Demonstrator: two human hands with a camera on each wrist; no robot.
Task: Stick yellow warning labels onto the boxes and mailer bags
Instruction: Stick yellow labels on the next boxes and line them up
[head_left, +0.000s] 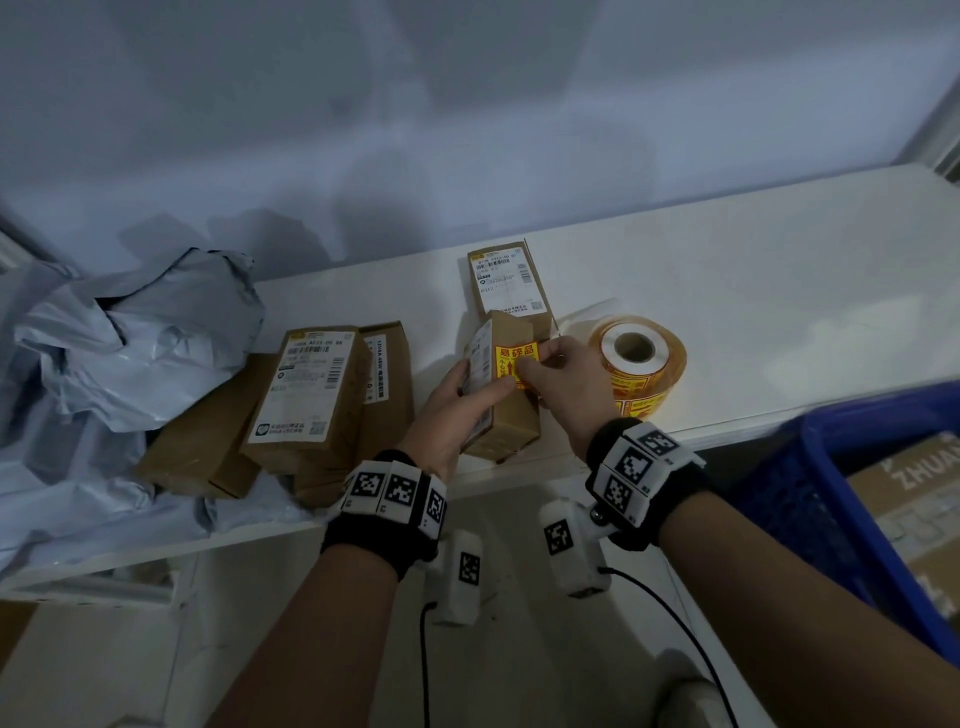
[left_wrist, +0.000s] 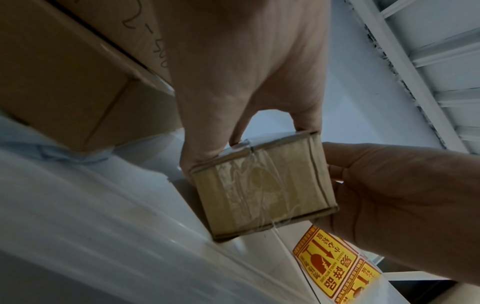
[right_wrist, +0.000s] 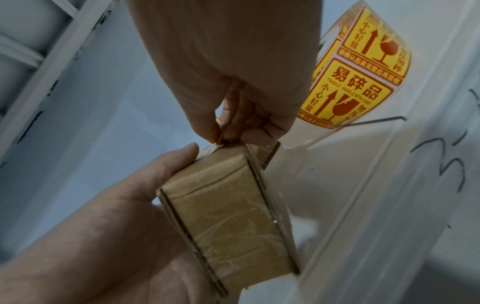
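— So why is the small cardboard box (head_left: 506, 387) tipped up off the shelf like that?

— The left hand (head_left: 457, 410) has its fingers and thumb wrapped round the box's near end, propping it so one long face looks up. That gives the right hand (head_left: 563, 387) something firm to work against. Its thumb and fingers are pinching the edge of a yellow fragile label (head_left: 514, 364) that lies on that face, the thumb flat across it, I'd say to smooth it down.

— And the roll?

— The label roll (head_left: 638, 356) stands just beside the right hand, its loose strip of labels trailing toward the shelf edge, handy for the next one, I'd guess.

— What else is waiting?

— A taller box with a shipping label (head_left: 511, 286) lies right behind the held one. Left of it is a heap of cardboard boxes (head_left: 306, 395), and beyond them crumpled grey mailer bags (head_left: 135, 338). I see no yellow on any of those from here.

— What's it all on?

— A white shelf board (head_left: 753, 291) against a pale wall (head_left: 467, 104), dimly lit. A blue plastic crate (head_left: 852, 499) with a carton inside sits low on the right.
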